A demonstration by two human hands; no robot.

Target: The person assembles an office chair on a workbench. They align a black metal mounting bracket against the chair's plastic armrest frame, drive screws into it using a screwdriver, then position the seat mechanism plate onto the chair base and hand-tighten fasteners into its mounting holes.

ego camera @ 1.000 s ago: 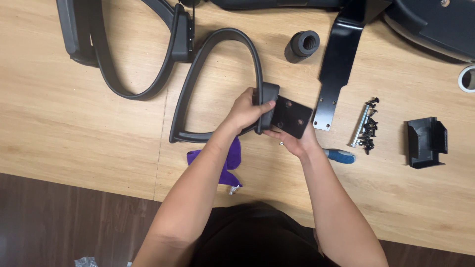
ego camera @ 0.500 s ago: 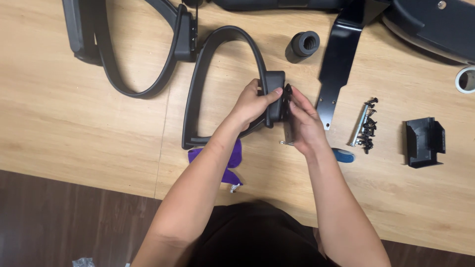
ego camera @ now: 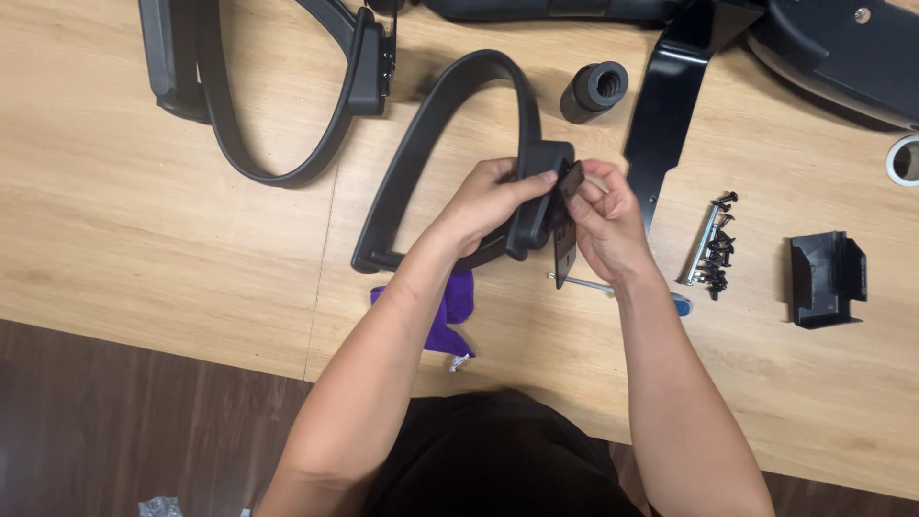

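- Left hand [ego camera: 493, 199] wrapped around the thick end of a black looped armrest [ego camera: 450, 124], lifted just above the wooden surface [ego camera: 172, 249].
- Right hand [ego camera: 605, 218] pinching a small flat black plate [ego camera: 567, 222], held edge-on against that armrest end.
- Nearby on the surface: purple cloth [ego camera: 448, 311], pile of black screws [ego camera: 713, 251].

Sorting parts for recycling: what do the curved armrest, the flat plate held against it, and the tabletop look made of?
Armrest: matte black, moulded look, probably plastic. Plate: thin, flat, black, likely painted metal, though unsure. Tabletop: pale wood grain with a seam, wood or laminate.
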